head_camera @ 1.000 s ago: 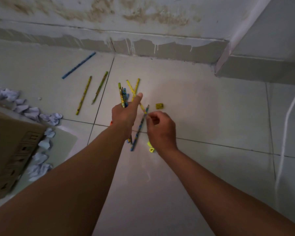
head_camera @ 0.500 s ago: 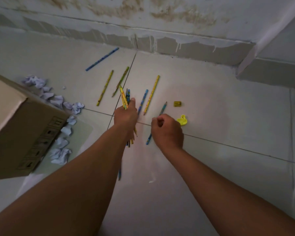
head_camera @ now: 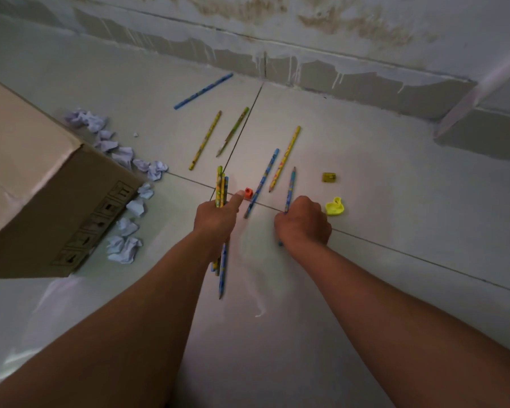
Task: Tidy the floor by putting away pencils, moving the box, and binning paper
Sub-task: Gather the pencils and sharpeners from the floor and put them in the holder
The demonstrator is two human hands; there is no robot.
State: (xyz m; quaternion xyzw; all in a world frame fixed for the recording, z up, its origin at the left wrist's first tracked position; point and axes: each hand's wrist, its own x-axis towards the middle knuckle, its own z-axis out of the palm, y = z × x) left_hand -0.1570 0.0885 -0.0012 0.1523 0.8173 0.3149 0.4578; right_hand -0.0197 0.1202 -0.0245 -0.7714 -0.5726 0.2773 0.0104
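Pencils, partly gathered and partly loose on a pale tiled floor (head_camera: 395,201). The left hand (head_camera: 215,219) grips a bundle of pencils (head_camera: 221,188), fingers curled round it, thumb extended; the bundle's ends project beyond the hand above and below it. The right hand (head_camera: 302,223) is closed on a single blue pencil (head_camera: 291,187), its point directed away from the person and its lower end showing below the hand. Between the two hands lies a second blue pencil (head_camera: 262,181), and just beside it a yellow pencil (head_camera: 285,158); farther off lie another yellow pencil (head_camera: 205,139), a green pencil (head_camera: 233,131) along a tile joint, and a long blue pencil (head_camera: 203,91) near the wall base. A small orange sharpener (head_camera: 248,193) sits just beside the left thumb; a yellow-green sharpener (head_camera: 329,177) and a yellow duck-shaped item (head_camera: 334,206) lie to the right of the right hand. At left stands a cardboard box (head_camera: 42,187), with crumpled paper balls (head_camera: 124,160) strewn along its near edge on the floor.
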